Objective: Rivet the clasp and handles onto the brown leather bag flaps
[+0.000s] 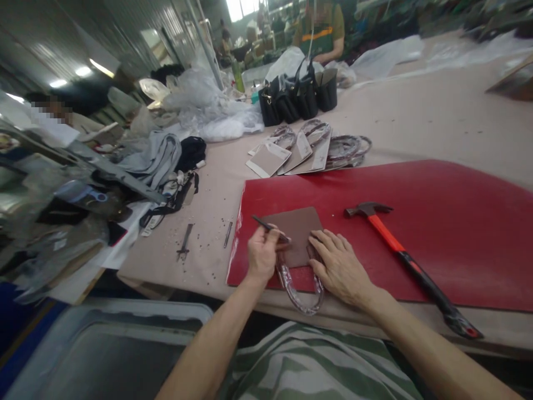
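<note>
A brown flat bag panel (296,228) lies on a red mat (441,222), with a plastic-wrapped curved handle (300,304) looping from it toward me. My left hand (263,254) is closed around a slim dark rod-shaped tool (261,222), held slantwise over the panel's left part; its exact kind I cannot make out. Fingers stretched out, my right hand (339,268) lies over the panel's right edge and the handle's right end. To the right rests a claw hammer (389,236) with an orange and black handle.
Behind the mat are several more panels with wrapped handles (302,153) and a row of black bags (297,97). Left of the mat lie a small metal rod (227,234), a dark metal tool (184,243) and scattered tiny pieces. A grey bin (141,308) stands below. Another person sits beyond the table.
</note>
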